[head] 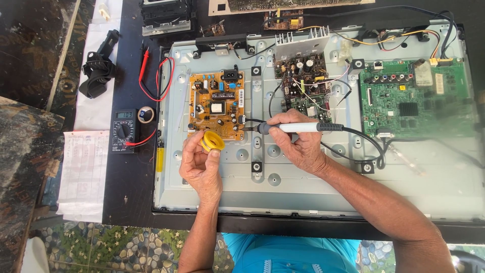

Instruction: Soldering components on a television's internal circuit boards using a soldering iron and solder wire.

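Fingers of left hand pinched on yellow solder spool, just below orange power board. Right hand wrapped round soldering iron; long axis horizontal, tip pointing left at board's right edge, nearer than spool. Tip contact hard to make out; solder wire not visible.

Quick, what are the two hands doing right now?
Left hand: closed on a small yellow spool.
Right hand: closed around a soldering iron, tip toward the orange circuit board.
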